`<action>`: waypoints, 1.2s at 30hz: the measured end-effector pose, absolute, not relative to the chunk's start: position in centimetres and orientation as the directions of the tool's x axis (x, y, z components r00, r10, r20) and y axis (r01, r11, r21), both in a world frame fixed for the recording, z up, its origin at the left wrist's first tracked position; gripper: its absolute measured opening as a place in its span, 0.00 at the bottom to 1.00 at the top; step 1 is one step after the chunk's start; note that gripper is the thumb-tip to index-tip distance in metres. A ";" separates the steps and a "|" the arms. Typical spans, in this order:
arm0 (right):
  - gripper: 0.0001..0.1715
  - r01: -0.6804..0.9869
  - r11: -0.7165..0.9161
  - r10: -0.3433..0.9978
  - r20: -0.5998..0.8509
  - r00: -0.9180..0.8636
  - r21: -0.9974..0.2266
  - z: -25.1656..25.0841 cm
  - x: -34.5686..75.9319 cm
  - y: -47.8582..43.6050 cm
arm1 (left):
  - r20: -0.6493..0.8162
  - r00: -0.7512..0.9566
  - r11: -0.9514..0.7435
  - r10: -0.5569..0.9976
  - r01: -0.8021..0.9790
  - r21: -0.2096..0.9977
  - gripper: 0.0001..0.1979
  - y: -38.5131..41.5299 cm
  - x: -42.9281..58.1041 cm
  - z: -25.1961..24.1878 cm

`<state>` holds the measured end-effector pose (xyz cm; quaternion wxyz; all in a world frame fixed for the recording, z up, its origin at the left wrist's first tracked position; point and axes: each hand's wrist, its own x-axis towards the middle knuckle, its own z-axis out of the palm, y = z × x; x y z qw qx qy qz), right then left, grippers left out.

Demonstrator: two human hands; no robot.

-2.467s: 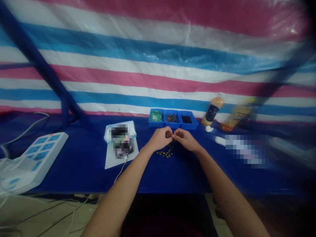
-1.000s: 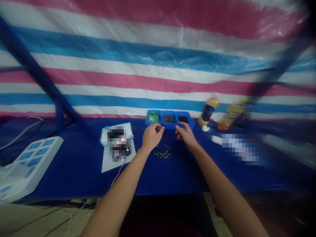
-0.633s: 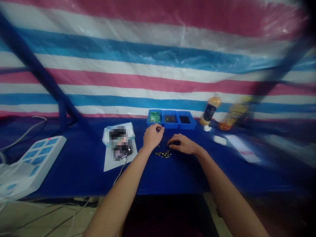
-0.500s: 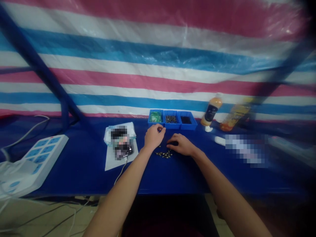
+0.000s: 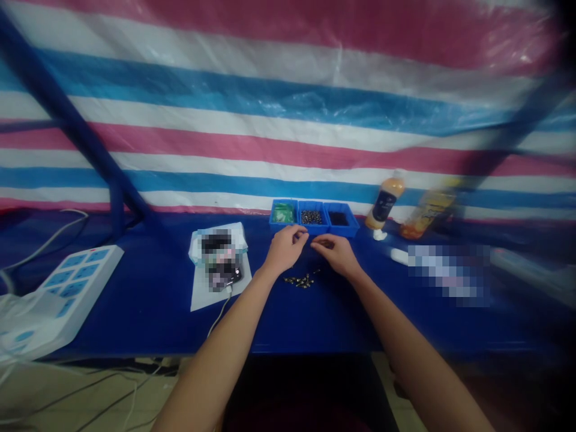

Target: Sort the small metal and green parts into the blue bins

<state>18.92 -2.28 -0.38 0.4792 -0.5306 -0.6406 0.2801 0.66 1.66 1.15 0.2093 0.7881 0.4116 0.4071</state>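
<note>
My left hand [image 5: 288, 247] is closed, thumb and fingertips pinched together in front of the blue bins; anything between them is too small to name. Close by on its right, my right hand [image 5: 335, 251] also has its fingertips pressed together, and what they hold cannot be made out. The two hands almost meet. Below them on the table lies a small pile of shiny brass-coloured metal pieces [image 5: 300, 281]. Behind the hands stand a blue bin of green pieces [image 5: 284, 213], a bin of small metal parts [image 5: 312, 217] and a bin of black parts [image 5: 338, 218].
A white power strip [image 5: 85, 294] is at left. A phone [image 5: 234, 275] with a cable lies on white paper [image 5: 201, 294]. Two drink bottles, one with a dark label [image 5: 384, 204] and one yellow [image 5: 427, 213], stand at back right, before a striped sheet [image 5: 252, 138].
My right hand has lifted away from the metal pieces, up and toward my left hand. My left hand has shifted slightly right.
</note>
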 end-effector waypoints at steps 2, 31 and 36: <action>0.18 0.240 0.248 0.952 0.282 0.119 -0.939 -0.2 19.2 -2.1 | 0.499 0.391 -0.633 0.773 0.424 0.648 0.10 1.4 0.9 1.3; 0.21 -0.062 0.085 0.991 0.077 0.113 -0.995 -0.2 18.9 -2.2 | 0.596 0.452 -0.744 0.664 0.478 0.466 0.08 0.3 1.2 1.4; 0.22 -0.125 0.073 0.992 0.059 0.112 -0.990 -0.4 18.9 -2.1 | 0.601 0.468 -0.754 0.648 0.502 0.424 0.08 0.1 1.3 1.7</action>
